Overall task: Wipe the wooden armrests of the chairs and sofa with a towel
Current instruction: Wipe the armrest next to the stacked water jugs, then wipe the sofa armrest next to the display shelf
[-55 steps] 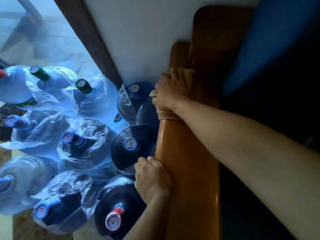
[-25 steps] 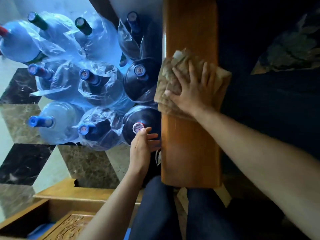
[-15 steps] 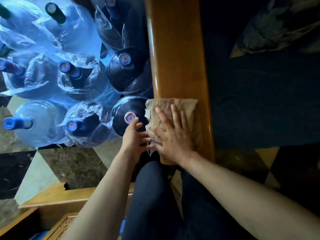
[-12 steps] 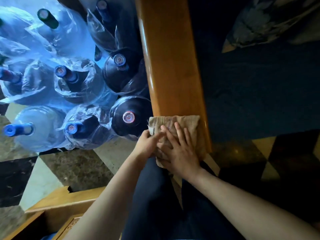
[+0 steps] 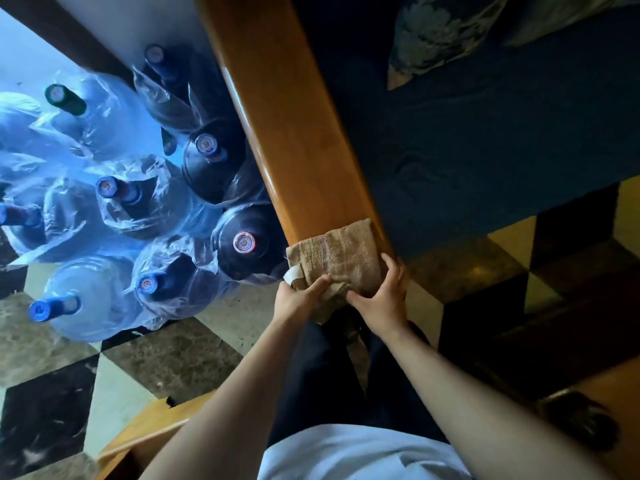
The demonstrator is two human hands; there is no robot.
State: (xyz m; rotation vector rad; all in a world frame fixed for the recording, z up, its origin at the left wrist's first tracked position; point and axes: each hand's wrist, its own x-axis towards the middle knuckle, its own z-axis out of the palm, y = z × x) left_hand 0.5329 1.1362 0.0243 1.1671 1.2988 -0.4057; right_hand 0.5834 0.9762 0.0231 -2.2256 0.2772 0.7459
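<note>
gripping towel (image 5: 337,252) draped over armrest (image 5: 294,133) end, left hand (image 5: 300,299), right hand (image 5: 382,299) clamped.

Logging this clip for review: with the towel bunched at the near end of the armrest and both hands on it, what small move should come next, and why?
Probably wrap the towel down over the armrest's front end and rub it. Both the left hand and right hand grip the towel's near edge at the very end of the wood, so the front face appears to be the closest part left to wipe.

Bagged water jugs (image 5: 145,216) on checkered marble floor (image 5: 173,358); patterned cushion (image 5: 440,32) on dark seat.
</note>
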